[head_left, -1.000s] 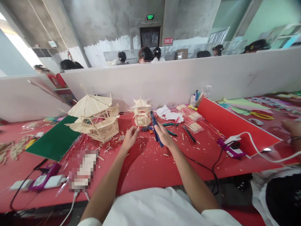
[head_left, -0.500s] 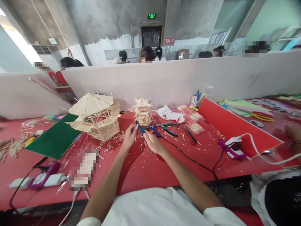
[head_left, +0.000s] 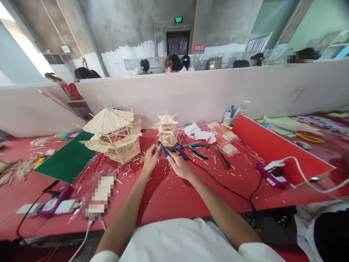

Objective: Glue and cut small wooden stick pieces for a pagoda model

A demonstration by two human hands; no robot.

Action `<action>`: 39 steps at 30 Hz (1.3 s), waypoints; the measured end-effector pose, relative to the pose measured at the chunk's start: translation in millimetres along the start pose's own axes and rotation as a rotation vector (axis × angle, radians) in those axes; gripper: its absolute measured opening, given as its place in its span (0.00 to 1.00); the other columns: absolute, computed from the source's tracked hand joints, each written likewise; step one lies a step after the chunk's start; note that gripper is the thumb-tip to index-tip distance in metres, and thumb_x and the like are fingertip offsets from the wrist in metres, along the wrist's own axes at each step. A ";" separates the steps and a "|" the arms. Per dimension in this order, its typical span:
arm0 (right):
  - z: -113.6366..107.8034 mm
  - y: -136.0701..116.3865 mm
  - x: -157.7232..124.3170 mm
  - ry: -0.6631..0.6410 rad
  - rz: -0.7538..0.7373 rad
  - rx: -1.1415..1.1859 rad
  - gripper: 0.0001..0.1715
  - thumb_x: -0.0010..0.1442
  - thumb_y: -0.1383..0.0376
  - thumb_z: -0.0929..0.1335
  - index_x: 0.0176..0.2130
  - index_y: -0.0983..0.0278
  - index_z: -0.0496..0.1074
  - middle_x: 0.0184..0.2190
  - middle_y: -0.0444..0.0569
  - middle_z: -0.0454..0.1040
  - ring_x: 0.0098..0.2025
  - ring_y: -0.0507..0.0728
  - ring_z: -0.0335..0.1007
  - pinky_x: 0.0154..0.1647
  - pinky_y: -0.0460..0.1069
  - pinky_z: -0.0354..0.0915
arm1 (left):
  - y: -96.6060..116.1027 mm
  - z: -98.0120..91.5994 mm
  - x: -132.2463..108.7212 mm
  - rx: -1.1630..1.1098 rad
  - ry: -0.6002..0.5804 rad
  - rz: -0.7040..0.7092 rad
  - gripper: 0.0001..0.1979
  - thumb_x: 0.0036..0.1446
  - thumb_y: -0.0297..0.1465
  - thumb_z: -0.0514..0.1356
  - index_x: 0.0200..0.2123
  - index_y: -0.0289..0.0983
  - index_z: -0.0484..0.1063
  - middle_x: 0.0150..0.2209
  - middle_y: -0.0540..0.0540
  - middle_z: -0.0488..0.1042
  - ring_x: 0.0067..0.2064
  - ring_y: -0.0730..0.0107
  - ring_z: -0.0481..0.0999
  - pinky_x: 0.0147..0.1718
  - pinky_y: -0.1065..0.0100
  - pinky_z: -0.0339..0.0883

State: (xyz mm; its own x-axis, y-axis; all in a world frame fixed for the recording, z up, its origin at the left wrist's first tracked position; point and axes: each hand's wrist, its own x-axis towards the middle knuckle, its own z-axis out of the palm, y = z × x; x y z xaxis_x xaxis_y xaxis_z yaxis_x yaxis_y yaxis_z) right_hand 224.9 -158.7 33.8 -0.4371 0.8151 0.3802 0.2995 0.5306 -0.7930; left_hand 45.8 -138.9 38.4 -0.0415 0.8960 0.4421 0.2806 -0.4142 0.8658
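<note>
Head view: pen cup [head_left: 228,119] holds pens; right hand [head_left: 178,165] grips glue gun [head_left: 165,150].

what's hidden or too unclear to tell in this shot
Head view only:
- What the left hand pinches: too small, hidden by its fingers.
- The blue glue gun grip: covered by the right hand.
- A pixelated patch blurs whatever lies there.
- The black cord end: drops behind the table edge.
</note>
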 end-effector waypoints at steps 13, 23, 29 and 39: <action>6.2 8.8 1.8 0.029 -0.031 -0.071 0.30 0.74 0.56 0.56 0.68 0.62 0.63 0.58 0.59 0.72 0.62 0.64 0.67 0.62 0.59 0.62 | 9.3 -6.3 -6.8 0.450 0.030 0.115 0.14 0.69 0.38 0.52 0.30 0.39 0.66 0.27 0.50 0.69 0.29 0.68 0.68 0.33 0.69 0.57; 6.4 8.7 2.2 0.042 -0.057 -0.081 0.29 0.74 0.56 0.56 0.67 0.61 0.63 0.58 0.58 0.72 0.63 0.62 0.66 0.64 0.59 0.61 | 10.5 -7.6 -6.7 0.469 0.045 0.118 0.08 0.68 0.36 0.52 0.37 0.40 0.68 0.33 0.46 0.76 0.34 0.64 0.74 0.36 0.67 0.62; 9.6 14.4 1.7 0.055 -0.054 -0.102 0.29 0.74 0.55 0.56 0.68 0.60 0.63 0.58 0.58 0.72 0.64 0.63 0.65 0.65 0.60 0.61 | 13.6 -7.0 -7.4 0.503 0.050 0.131 0.08 0.67 0.34 0.53 0.34 0.40 0.68 0.31 0.47 0.75 0.31 0.66 0.72 0.34 0.68 0.59; 10.2 15.1 1.9 0.035 -0.038 -0.089 0.31 0.73 0.54 0.57 0.68 0.61 0.63 0.60 0.60 0.71 0.64 0.64 0.65 0.64 0.61 0.61 | 19.1 -9.2 -9.5 0.538 0.027 0.171 0.06 0.64 0.29 0.54 0.34 0.40 0.68 0.32 0.46 0.75 0.33 0.65 0.72 0.35 0.68 0.58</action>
State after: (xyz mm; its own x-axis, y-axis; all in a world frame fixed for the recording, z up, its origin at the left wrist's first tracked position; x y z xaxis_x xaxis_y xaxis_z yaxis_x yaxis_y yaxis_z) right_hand 219.9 -151.5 17.7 -0.4202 0.8008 0.4268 0.3581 0.5785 -0.7328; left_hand 42.7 -156.7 52.9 0.0250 0.8158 0.5778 0.7346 -0.4070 0.5429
